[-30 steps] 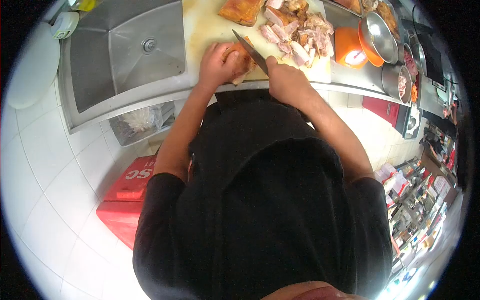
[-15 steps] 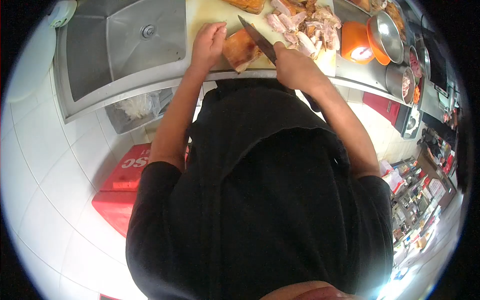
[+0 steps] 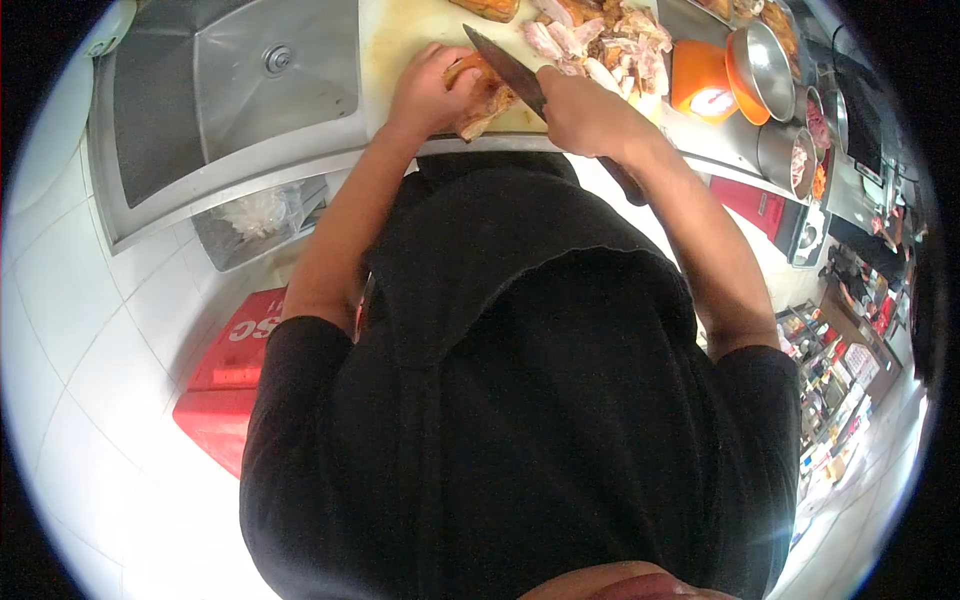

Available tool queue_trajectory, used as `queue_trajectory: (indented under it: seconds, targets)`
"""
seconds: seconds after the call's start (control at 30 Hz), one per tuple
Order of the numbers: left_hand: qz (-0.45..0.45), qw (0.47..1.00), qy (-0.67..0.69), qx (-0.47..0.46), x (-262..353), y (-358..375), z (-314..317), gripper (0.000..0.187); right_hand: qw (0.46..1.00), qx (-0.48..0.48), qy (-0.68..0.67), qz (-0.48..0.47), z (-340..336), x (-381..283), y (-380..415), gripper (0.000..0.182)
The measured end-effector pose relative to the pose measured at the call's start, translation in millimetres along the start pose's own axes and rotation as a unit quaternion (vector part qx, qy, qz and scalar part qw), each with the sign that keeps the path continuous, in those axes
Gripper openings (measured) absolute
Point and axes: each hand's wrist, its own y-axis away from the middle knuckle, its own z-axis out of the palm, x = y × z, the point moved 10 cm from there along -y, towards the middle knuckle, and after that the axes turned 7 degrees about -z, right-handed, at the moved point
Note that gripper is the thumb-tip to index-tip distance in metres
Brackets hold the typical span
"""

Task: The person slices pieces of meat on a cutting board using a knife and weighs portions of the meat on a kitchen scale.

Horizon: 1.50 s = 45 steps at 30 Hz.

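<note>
A browned slab of roast meat (image 3: 487, 108) rests on the pale cutting board (image 3: 410, 22) near the counter's front edge. My left hand (image 3: 432, 92) is closed on its left side, fingers curled over the top. In my right hand (image 3: 590, 112) is the handle of a kitchen knife (image 3: 508, 70). Its broad dark blade points up and left, beside or just over the slab's right side; whether it touches cannot be made out. Sliced and chopped meat (image 3: 610, 45) lies in a heap beyond my right hand. Another browned piece (image 3: 487, 8) sits at the board's far edge.
Left of the board is a steel sink (image 3: 275, 110). An orange kitchen scale (image 3: 700, 80) with a metal bowl (image 3: 765, 70) stands to the right, near a steel pot (image 3: 785, 158) of meat. Below the counter are a plastic-lined bin (image 3: 250, 222) and a red box (image 3: 235, 370).
My left hand has moved from beside the slab onto it and gripped it, tilting or turning the slab. The knife has stayed in my right hand, close to the meat.
</note>
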Motion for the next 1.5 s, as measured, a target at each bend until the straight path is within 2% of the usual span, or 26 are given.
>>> queue_trajectory:
  seconds: [0.13,0.27,0.4,0.47,0.63,0.77,0.8,0.9,1.1,1.27,1.33,1.43,1.47,1.5]
  targets:
    - [0.019,0.999,0.020,0.021,1.2,2.5,0.9,0.025,1.000,-0.013,0.017,-0.001,2.4,-3.8,-16.5,0.030]
    - [0.008,0.999,0.031,0.023,-0.4,6.0,1.1,0.024,0.997,-0.065,0.035,0.021,19.3,-0.8,-41.0,0.037]
    - [-0.005,1.000,0.001,0.028,-0.1,8.3,-2.3,0.024,0.998,0.011,0.063,0.019,35.4,3.9,-45.3,0.036]
    - [-0.003,0.999,0.005,0.033,0.2,7.0,-3.4,0.025,0.999,0.028,0.034,0.014,41.8,1.9,-44.3,0.032]
    - [0.058,0.996,0.025,0.065,6.2,10.1,-4.6,0.026,0.995,0.094,0.028,0.014,73.1,19.3,-46.1,0.027]
    - [0.002,0.999,0.020,0.047,6.3,9.9,-3.9,0.025,0.992,0.123,0.008,-0.022,54.5,13.8,-37.6,0.031]
    - [0.009,0.999,0.016,0.040,5.7,10.5,-3.8,0.026,0.994,0.101,0.019,-0.023,53.5,11.1,-32.3,0.036]
    - [0.003,0.999,-0.006,0.032,5.3,11.9,-3.1,0.026,0.998,0.058,0.015,0.017,61.7,14.3,-10.6,0.030]
    - [0.013,1.000,-0.001,0.016,7.0,4.6,0.8,0.026,0.992,0.125,-0.016,-0.028,50.6,26.0,-36.9,0.033]
    - [-0.011,0.999,-0.040,0.010,6.5,15.3,-2.8,0.028,0.992,0.117,-0.025,-0.051,56.8,45.6,-11.2,0.034]
    - [-0.037,0.998,-0.043,0.000,6.1,14.6,-1.8,0.032,0.988,0.142,0.003,-0.059,52.3,61.8,1.8,0.038]
    - [-0.057,0.995,-0.085,-0.002,14.5,13.8,-4.5,0.041,0.978,0.198,-0.032,-0.049,38.0,86.3,31.8,0.026]
    - [-0.058,0.993,-0.107,-0.002,19.1,10.7,-5.8,0.044,0.977,0.203,-0.057,-0.040,34.8,97.5,41.5,0.025]
    - [-0.022,0.990,-0.136,-0.007,33.2,5.4,-5.4,0.048,0.974,0.207,-0.083,-0.030,32.6,109.9,51.6,0.025]
